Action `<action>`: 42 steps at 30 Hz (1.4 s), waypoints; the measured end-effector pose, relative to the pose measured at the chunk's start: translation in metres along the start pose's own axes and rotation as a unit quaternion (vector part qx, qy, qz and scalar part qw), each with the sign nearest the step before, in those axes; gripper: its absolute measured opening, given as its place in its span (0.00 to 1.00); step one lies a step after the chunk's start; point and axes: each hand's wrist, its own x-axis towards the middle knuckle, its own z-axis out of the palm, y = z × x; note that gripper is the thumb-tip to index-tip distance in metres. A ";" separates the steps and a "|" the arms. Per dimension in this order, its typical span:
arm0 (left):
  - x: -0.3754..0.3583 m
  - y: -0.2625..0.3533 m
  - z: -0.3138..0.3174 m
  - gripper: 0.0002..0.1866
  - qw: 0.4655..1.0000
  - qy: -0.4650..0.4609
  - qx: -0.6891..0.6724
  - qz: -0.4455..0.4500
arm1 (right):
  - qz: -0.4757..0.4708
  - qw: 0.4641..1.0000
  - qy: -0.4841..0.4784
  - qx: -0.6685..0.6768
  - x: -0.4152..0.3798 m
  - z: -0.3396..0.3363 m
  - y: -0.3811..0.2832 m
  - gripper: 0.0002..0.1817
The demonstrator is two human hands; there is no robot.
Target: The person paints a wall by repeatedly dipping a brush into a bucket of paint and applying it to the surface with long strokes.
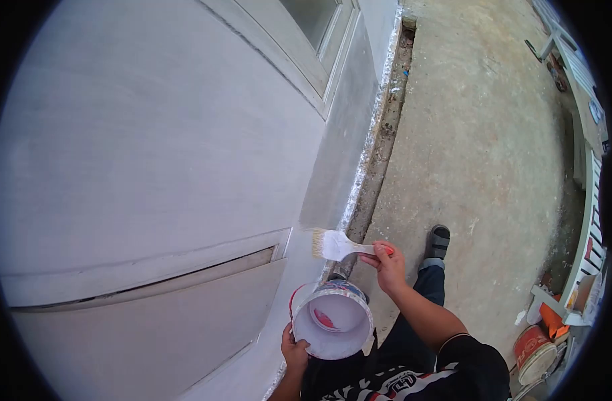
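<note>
Two things in hand, a brush and a bucket. Paintbrush [339, 245]: light and stiff in the handle, soft and floppy at the bristles, loaded white and likely to drip if tipped; best taken at the red handle end, well back from the wet head. Right hand [388, 266] closed round that handle, fingers [379, 254] clenched on it, bristle tips pointing left toward the grey wall [152, 147] and lying just beside it, close above the moulding ledge; contact with the wall not clear from this view. Paint bucket [333, 319]: round, thin-walled plastic, white inside with a shallow pool at the bottom, so probably not heavy, though slippery wherever paint has run over the rim; safest grip under the rim or at the base. Left hand [294, 350] grasping the bucket at its lower left side, fingers wrapped on the outer wall, mouth tilted up toward the camera. Bucket held below the brush and a little to its left, apart from it, between the two hands at about waist level. Below and to the right, a dark trouser leg and a sandalled foot [439, 242] on the concrete floor [480, 134]; further right, another paint tub [534, 351] standing by a pale railing [590, 200].
</note>
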 end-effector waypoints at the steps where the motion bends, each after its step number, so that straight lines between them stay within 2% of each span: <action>1: -0.002 0.007 0.000 0.37 1.000 -0.009 0.012 0.014 | -0.005 1.000 -0.010 -0.014 -0.013 -0.003 -0.025 0.12; 3: -0.015 0.043 0.007 0.35 1.000 -0.007 0.012 -0.011 | -0.012 0.998 -0.037 -0.044 -0.042 0.001 -0.074 0.12; 5: -0.008 0.039 -0.002 0.33 0.997 -0.026 0.018 0.075 | -0.018 0.996 -0.058 -0.067 -0.077 0.013 -0.117 0.11; 7: -0.014 0.067 0.003 0.31 0.994 -0.026 0.054 0.088 | -0.031 0.994 -0.071 -0.076 -0.109 0.035 -0.150 0.12; 10: -0.024 0.101 0.007 0.30 0.991 -0.024 0.059 0.119 | -0.043 0.986 -0.120 -0.104 -0.151 0.072 -0.183 0.13; 14: -0.035 0.133 0.015 0.29 0.985 -0.015 0.028 0.170 | -0.101 0.953 -0.148 -0.245 -0.198 0.116 -0.200 0.11; 17: -0.050 0.160 0.023 0.29 0.976 -0.013 0.025 0.218 | -0.156 0.871 -0.213 -0.415 -0.215 0.149 -0.198 0.08; 21: -0.057 0.179 0.032 0.28 0.959 0.008 0.038 0.280 | -0.273 0.659 -0.264 -0.649 -0.216 0.189 -0.177 0.07; 24: -0.067 0.197 0.037 0.27 0.947 0.011 0.037 0.318 | -0.330 0.568 -0.283 -0.699 -0.196 0.192 -0.146 0.07; 26: -0.071 0.204 0.037 0.27 0.944 0.008 0.047 0.328 | -0.334 0.546 -0.279 -0.716 -0.182 0.191 -0.133 0.08; 32: -0.078 0.209 0.029 0.28 0.927 0.034 0.068 0.367 | -0.343 0.543 -0.258 -0.722 -0.177 0.195 -0.127 0.08; 38: -0.083 0.212 0.018 0.27 0.938 0.035 0.059 0.341 | -0.354 0.565 -0.233 -0.708 -0.188 0.191 -0.114 0.08; 42: -0.081 0.210 0.013 0.27 0.933 0.050 0.033 0.354 | -0.356 0.581 -0.215 -0.699 -0.197 0.189 -0.108 0.08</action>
